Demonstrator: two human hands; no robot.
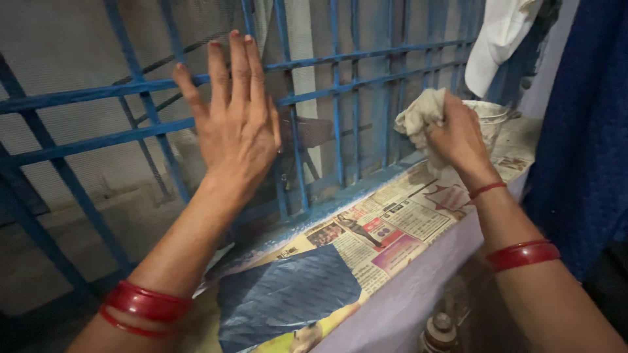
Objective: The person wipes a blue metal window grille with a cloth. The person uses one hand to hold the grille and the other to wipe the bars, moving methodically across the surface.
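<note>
**Two hands at a blue window grille, one with a cloth**

Nearest, at the lower left: red bangles [145, 302] around the left forearm. At the lower right: another red bangle [523, 254] on the right forearm, and a thin red thread [487, 189] at the wrist above it.

Below and between the arms: a ledge [405, 301] under the window, covered with sheets of printed newspaper [392, 229]. On top of the paper, near the left arm: a dark blue sheet [284, 294], a little wrinkled. At the bottom edge, under the ledge: a small round object, too dark to tell what.

Further up: left hand [237, 124] fully open, fingers straight and close together, palm toward the grille, holding nothing. Touching the bars or just in front of them: cannot tell.

To the right, above the far part of the ledge: right hand [461, 134] closed in a fist around a crumpled pale cloth [418, 114]. Cloth bunched up, sticking out from the left side of the fist, just beside the bars.

Behind the right hand: a whitish plastic container [492, 117] standing on the ledge.

Farthest: blue metal grille [340, 85] with fine mesh behind it, a white cloth [500, 36] hanging at the top right, and a dark blue curtain [582, 131] along the right edge.
</note>
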